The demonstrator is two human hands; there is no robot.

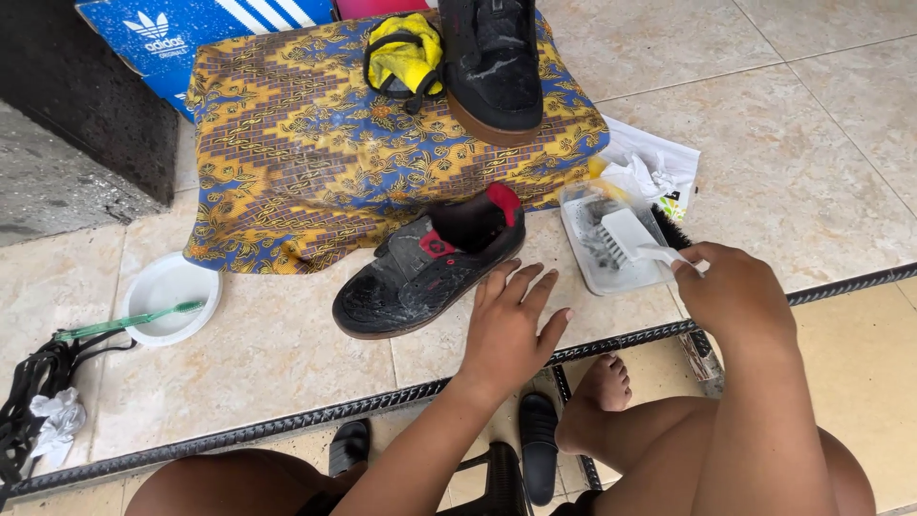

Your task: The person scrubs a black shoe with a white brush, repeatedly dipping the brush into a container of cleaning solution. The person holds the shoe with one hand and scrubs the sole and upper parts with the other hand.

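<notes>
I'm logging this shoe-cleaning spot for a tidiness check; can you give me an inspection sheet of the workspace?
Surface: beige floor tiles, metal strip along the edge.
Job's things: black shoe on the floor; white brush over a clear tray; second black shoe on patterned cloth.
Clutter: yellow rag, white dish with green toothbrush, black laces.
Grippers: left hand beside the shoe; right hand holds the brush.
Cables: nothing seen.
Surroundings: blue shoebox.

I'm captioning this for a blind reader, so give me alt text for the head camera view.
A seated person's right hand dips a white brush into a clear tray, while the left hand rests flat on the tiles by a soapy black shoe. Behind, a second black shoe sits on a patterned cloth.
</notes>
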